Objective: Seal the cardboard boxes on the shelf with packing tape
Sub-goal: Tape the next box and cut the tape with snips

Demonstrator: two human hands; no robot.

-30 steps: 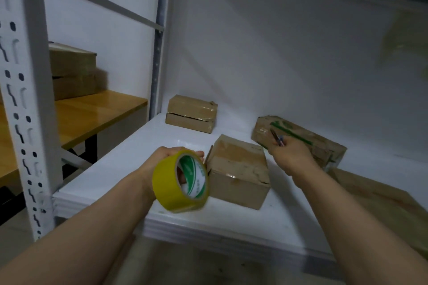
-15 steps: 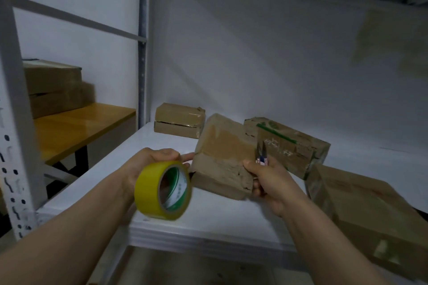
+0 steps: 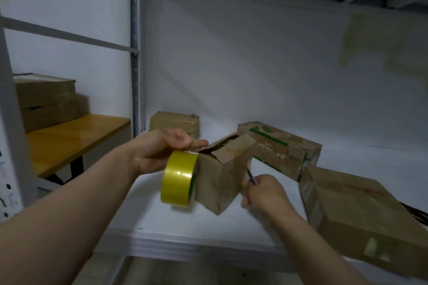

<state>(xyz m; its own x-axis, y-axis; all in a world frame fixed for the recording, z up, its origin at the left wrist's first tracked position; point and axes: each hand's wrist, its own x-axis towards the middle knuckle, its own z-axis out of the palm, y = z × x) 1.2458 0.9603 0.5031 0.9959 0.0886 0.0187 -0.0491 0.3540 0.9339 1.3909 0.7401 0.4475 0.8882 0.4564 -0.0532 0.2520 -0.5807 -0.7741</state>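
White shelf behind creased box, glossy tape roll.

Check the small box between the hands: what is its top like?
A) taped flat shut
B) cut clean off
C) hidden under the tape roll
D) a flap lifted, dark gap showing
D: the small box has its top flap standing up with a dark gap under it; the yellow tape roll, held by the left hand, sits against its left side, and the right hand grips a thin tool beside it.
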